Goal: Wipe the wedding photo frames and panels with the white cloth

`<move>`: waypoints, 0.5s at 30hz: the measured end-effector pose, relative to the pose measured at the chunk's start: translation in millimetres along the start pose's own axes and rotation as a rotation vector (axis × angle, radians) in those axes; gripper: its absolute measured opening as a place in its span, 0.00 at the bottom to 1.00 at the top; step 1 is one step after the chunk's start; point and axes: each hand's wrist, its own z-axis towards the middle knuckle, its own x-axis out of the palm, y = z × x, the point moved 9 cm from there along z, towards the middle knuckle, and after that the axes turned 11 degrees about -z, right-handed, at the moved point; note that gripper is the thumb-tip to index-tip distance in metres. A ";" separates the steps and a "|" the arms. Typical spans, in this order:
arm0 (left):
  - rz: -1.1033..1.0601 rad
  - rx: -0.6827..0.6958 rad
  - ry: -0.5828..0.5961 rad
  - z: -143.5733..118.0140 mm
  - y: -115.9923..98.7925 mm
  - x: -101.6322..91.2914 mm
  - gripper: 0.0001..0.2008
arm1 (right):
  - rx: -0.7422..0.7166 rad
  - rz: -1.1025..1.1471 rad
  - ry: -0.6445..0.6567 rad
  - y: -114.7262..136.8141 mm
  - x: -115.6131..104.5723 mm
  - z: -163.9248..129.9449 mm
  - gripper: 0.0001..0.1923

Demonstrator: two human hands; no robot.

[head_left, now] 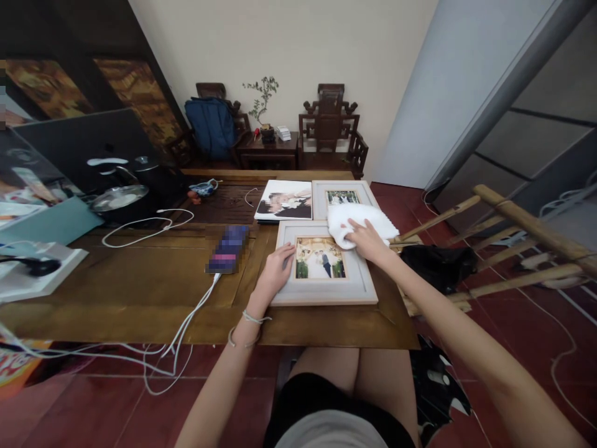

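Observation:
On the table in front of me lies a light wood picture frame (368, 283) with a wide pale mat around a wedding photo (321, 258). My left hand (276, 269) rests over the frame's left edge, fingers bent together onto its border. A folded white cloth (380, 221) covers the frame's upper right corner, and my right hand (366, 239) grips and presses it there. Part of a second picture frame (366, 190) behind is hidden by the cloth. Beside that frame, a stack topped by a large photo print (284, 199) lies to the left.
A phone (227, 249) with white cables (198, 305) lies left of the frame. Farther left stand a glass-lidded pot (120, 199), a teal box (60, 221) and a white power strip (51, 274). A bamboo rack (527, 218) stands close to the table's right edge.

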 end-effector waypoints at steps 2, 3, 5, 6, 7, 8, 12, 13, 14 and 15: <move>0.006 -0.002 -0.003 -0.4 0.3 -0.1 0.13 | -0.064 0.067 -0.023 2.2 -0.5 -19.7 0.23; 0.012 -0.004 -0.004 -0.6 0.3 -0.2 0.13 | -0.057 0.110 -0.054 2.2 -2.6 -28.6 0.19; 0.026 -0.008 -0.005 -1.0 -0.2 -0.6 0.13 | 0.073 0.202 -0.140 -7.5 -9.4 -43.6 0.08; 0.029 -0.010 -0.007 -1.2 -0.6 -1.1 0.13 | 0.179 0.243 -0.186 -17.0 -13.5 -50.4 0.10; 0.029 -0.014 -0.008 -1.4 -1.0 -1.6 0.13 | 0.289 0.275 -0.236 -28.1 -18.4 -57.1 0.14; 0.028 -0.017 -0.007 -1.6 -1.3 -1.8 0.13 | 0.387 0.297 -0.286 -39.3 -24.2 -63.3 0.17; 0.032 -0.025 0.017 -2.5 -2.7 -0.6 0.13 | 0.523 0.254 -0.493 -67.8 -56.7 -74.0 0.12; 0.038 -0.027 0.023 -2.9 -2.8 -0.2 0.13 | 0.509 0.216 -0.529 -68.3 -63.7 -72.5 0.09; 0.043 -0.030 0.028 -3.3 -2.9 0.2 0.14 | 0.481 0.172 -0.550 -65.1 -68.6 -69.1 0.08; 0.047 -0.032 0.033 -3.7 -3.0 0.5 0.14 | 0.440 0.126 -0.556 -58.2 -70.7 -63.7 0.07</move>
